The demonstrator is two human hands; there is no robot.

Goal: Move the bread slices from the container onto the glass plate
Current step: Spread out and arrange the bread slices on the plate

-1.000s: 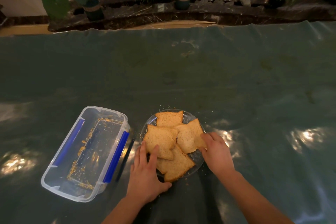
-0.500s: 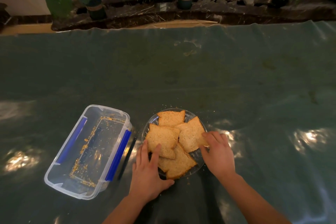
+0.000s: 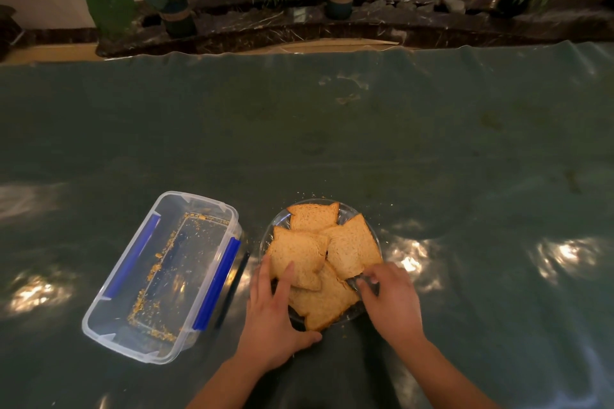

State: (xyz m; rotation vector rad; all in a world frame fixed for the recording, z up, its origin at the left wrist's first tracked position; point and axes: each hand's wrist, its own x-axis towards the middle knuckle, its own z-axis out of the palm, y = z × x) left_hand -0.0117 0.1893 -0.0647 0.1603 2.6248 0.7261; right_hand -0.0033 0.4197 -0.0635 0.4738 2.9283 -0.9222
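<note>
- The left hand [image 3: 270,315] lies flat and spread at the near left rim of the glass plate [image 3: 372,226]; its fingers [image 3: 286,276] rest on the edge of the left bread slice [image 3: 297,254], and the thumb reaches under the near rim.
- The right hand [image 3: 392,300] is at the near right rim. Its fingertips [image 3: 365,280] are bent together at the corner of the right slice [image 3: 354,251]; I cannot tell if they pinch the bread or only the glass.
- Compared with a second ago, the right hand has moved a little inward, from the outer rim onto this corner. The left hand has stayed almost in the same place.
- Four bread slices [image 3: 324,304] lie overlapping on the plate, one at the far side [image 3: 314,216].
- The container [image 3: 109,319], just beside the plate on the left, holds only crumbs [image 3: 156,271].
- I judge the moving is finished, and the hands now only arrange the slices or steady the plate.
</note>
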